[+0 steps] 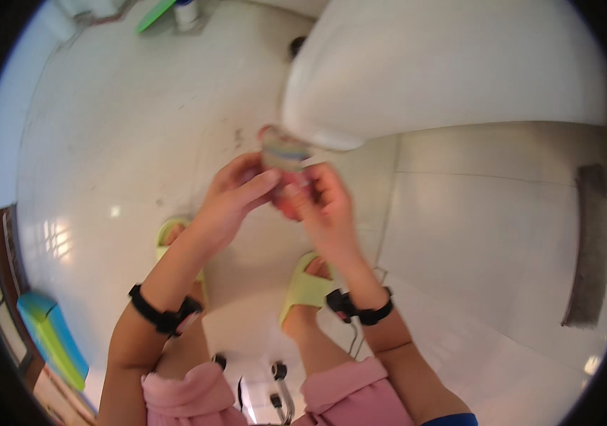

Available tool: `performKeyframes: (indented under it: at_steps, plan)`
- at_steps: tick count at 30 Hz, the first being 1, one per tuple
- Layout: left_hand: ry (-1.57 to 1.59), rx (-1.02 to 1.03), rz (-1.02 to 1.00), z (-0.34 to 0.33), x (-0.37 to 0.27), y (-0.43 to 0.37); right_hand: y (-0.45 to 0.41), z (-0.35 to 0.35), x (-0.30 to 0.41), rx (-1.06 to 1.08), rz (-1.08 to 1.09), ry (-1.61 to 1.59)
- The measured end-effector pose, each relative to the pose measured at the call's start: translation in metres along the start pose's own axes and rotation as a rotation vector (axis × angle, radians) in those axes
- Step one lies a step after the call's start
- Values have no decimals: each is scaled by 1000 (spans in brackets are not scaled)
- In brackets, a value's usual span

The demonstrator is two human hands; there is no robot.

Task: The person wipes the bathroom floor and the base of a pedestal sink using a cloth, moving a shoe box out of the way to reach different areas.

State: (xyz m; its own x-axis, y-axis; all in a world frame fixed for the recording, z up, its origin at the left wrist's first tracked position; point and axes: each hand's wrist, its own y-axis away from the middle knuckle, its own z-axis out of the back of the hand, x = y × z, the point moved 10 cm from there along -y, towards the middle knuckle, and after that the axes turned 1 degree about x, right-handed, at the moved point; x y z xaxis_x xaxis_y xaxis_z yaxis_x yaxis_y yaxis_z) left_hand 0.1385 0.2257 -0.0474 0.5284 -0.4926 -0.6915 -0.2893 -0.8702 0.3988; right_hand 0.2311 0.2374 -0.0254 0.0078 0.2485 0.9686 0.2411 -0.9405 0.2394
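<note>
Both hands meet over the floor, in front of my knees, around a small reddish and grey-green object (285, 154), perhaps a packet. It is too blurred to name exactly. My left hand (242, 186) grips its left side, thumb on top. On the lower right side, my right hand (325, 202) pinches its red part between thumb and bent fingers. The object's upper end sticks out beyond the fingers, with a red edge at the far left. Fingers hide much of its lower part. Each forearm wears a black strap with a small device.
A large white object with a rounded corner (442, 69) stands ahead on the right, near the hands. Light green slippers (303, 282) are on my feet, on pale tiles (117, 133). Chair casters (279, 368) show below. A dark grey mat (587, 245) lies right; a blue-green container (53, 335) stands left.
</note>
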Motion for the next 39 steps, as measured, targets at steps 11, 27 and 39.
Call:
performKeyframes:
  at_steps: [11,27,39]
  plan:
    - [22,156,4,-49,-8,2,12,52,26,-112,-75,38]
    - [-198,48,9,-34,-19,10,3,88,133,-737,1221,985]
    - [-130,-19,9,-19,-15,7,47,66,262,-1083,1705,1053]
